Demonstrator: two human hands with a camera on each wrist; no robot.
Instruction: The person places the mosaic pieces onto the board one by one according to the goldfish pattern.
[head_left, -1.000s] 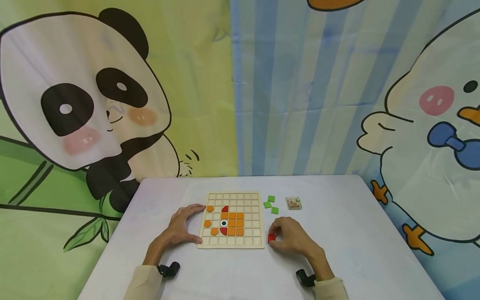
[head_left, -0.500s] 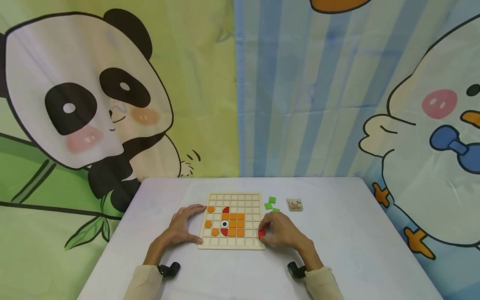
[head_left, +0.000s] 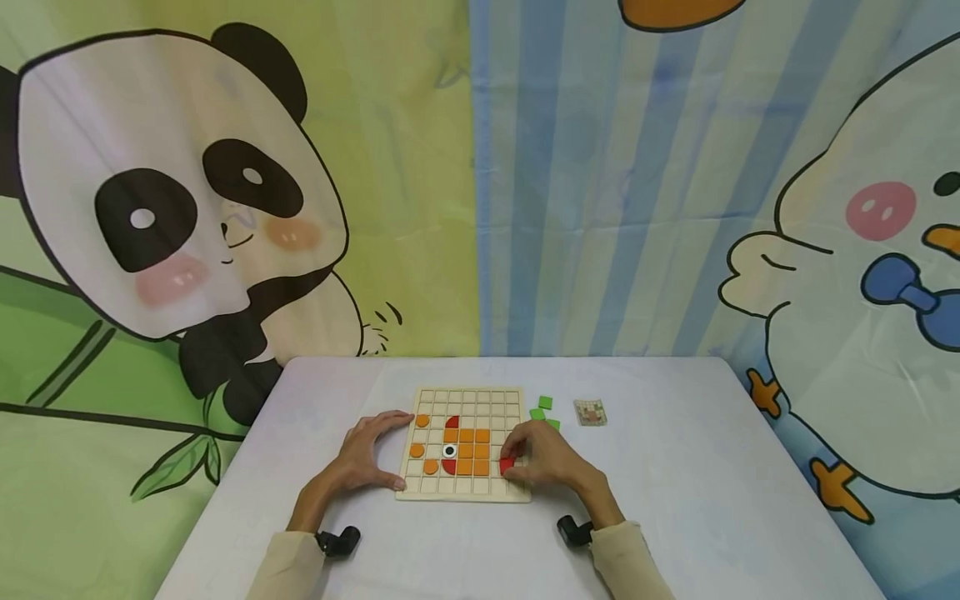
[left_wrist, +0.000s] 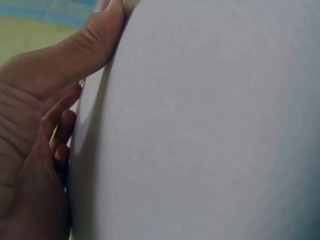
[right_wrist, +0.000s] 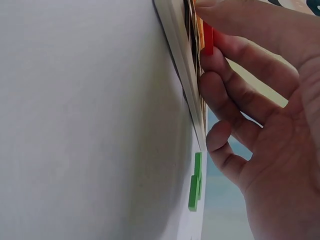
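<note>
A pale wooden grid board [head_left: 468,408] lies on the table, seen in the head view. Orange square tiles [head_left: 466,450], an eye tile [head_left: 449,451] and red rounded tiles [head_left: 448,467] form a shape in its middle. Orange round tiles [head_left: 423,421] sit toward its left side. My left hand [head_left: 363,458] spreads along the left edge, fingertips near the upper part and thumb by the lower corner. Over the board's right columns, my right hand [head_left: 551,457] pinches a red tile [head_left: 507,467] between thumb and fingers. The right wrist view shows that red tile [right_wrist: 208,40] close over the board.
Several green square tiles [head_left: 545,402] lie just right of the board, partly behind the right hand. Farther right is a small patterned card [head_left: 590,412]. The white table [head_left: 660,467] ends at a curtain printed with cartoon animals.
My right hand has carried the red tile leftward, from the table beside the board to above its right columns. The left hand stays at the left edge.
</note>
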